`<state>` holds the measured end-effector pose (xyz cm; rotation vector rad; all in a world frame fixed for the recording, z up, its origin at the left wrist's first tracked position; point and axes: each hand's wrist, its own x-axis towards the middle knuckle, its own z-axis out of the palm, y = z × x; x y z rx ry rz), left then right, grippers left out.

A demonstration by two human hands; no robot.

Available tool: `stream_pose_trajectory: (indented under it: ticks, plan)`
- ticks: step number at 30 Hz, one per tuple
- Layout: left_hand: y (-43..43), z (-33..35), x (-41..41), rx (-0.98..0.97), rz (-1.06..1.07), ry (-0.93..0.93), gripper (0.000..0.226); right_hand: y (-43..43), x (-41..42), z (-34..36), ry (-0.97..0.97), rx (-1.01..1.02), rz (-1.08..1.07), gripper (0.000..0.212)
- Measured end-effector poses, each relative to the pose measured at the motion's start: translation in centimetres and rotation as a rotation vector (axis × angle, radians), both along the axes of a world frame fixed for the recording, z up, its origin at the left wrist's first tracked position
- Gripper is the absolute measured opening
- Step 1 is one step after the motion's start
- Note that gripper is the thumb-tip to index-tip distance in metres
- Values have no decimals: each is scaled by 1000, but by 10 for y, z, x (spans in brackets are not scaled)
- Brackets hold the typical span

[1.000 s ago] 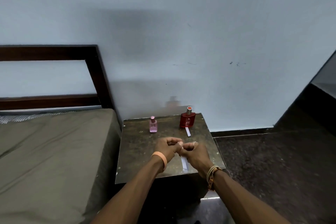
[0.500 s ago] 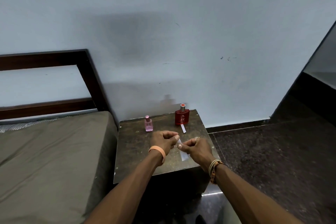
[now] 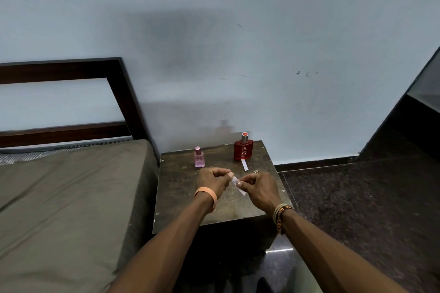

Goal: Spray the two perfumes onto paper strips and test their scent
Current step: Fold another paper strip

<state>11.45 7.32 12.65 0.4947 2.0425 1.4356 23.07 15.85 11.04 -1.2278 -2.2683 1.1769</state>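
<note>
Presently, hands first, then what lies around them.

Left hand (image 3: 213,179): curled over the table, thumb and forefinger pinched on the upper left end of a paper strip (image 3: 234,180); an orange band (image 3: 206,195) circles the wrist.

Right hand (image 3: 259,188): thumb and fingers pinched on the same strip just beside the left hand's grip, so the two thumbs nearly meet; a ring (image 3: 256,172) sits on one finger and woven cords (image 3: 281,213) wrap the wrist.

Held strip: white and narrow, slanting down to the right between the hands, with its lower end showing below the right thumb. Whether that end touches the table I cannot tell.

Second strip (image 3: 244,164): white, lying flat on the table, beyond the right hand and just in front of the red bottle.

Red perfume bottle (image 3: 243,149): upright at the far right of the table top, square-shouldered, silver collar with a red top, lettering on its face.

Pink perfume bottle (image 3: 199,157): upright, smaller, to the left of the red one and well apart from it, just beyond the left hand.

Table (image 3: 181,200): a low dark block with a worn, mottled top and small screws near its edges, set against the wall.

Bed (image 3: 62,197): just left of the table, olive-brown cover, dark wooden headboard (image 3: 71,71) against the pale blue wall (image 3: 262,43).

Floor (image 3: 357,209): dark speckled stone on the right.
</note>
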Motion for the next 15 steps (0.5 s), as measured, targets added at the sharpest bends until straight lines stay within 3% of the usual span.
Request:
stream_pose_trajectory:
  ticks: [9, 15]
  plan:
    - [-6, -2, -6, 21, 43, -167, 9, -6, -3, -1, 3, -72, 99, 19]
    - [-9, -6, -7, 26, -53, -221, 11, -11, -5, 3, 67, -143, 130, 15]
